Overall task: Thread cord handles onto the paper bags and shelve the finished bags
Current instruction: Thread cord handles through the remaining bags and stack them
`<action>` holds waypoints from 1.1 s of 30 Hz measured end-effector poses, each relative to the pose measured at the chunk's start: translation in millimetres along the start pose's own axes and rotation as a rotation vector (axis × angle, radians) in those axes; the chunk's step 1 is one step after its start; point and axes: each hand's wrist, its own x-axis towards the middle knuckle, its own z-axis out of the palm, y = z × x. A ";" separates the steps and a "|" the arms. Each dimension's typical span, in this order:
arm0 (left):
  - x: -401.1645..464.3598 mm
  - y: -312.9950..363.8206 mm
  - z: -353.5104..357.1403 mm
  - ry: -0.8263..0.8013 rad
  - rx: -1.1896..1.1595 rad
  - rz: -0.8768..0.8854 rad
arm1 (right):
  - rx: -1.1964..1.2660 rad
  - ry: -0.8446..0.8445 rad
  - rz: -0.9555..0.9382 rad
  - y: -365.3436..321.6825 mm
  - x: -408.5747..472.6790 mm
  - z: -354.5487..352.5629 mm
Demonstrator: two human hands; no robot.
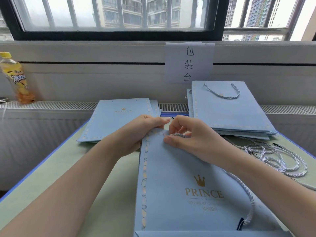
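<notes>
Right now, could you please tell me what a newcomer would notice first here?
Centre stage, two hands work a twisted pale cord at the top of a light-blue paper bag with a gold crown. Behind right lies a stack of finished blue bags; far left stands a yellow drink bottle.

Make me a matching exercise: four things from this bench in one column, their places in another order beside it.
1. yellow drink bottle
2. loose cords
3. paper sign
4. bag with a cord handle

A. taped below the window
B. far left on the ledge
C. top of the right-hand stack
D. on the table, right side

Pairs: 1-B, 2-D, 3-A, 4-C
</notes>
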 end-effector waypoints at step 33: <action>12.1 -13.6 8.8 0.113 0.809 0.190 | 0.218 0.246 -0.049 -4.4 2.4 -26.0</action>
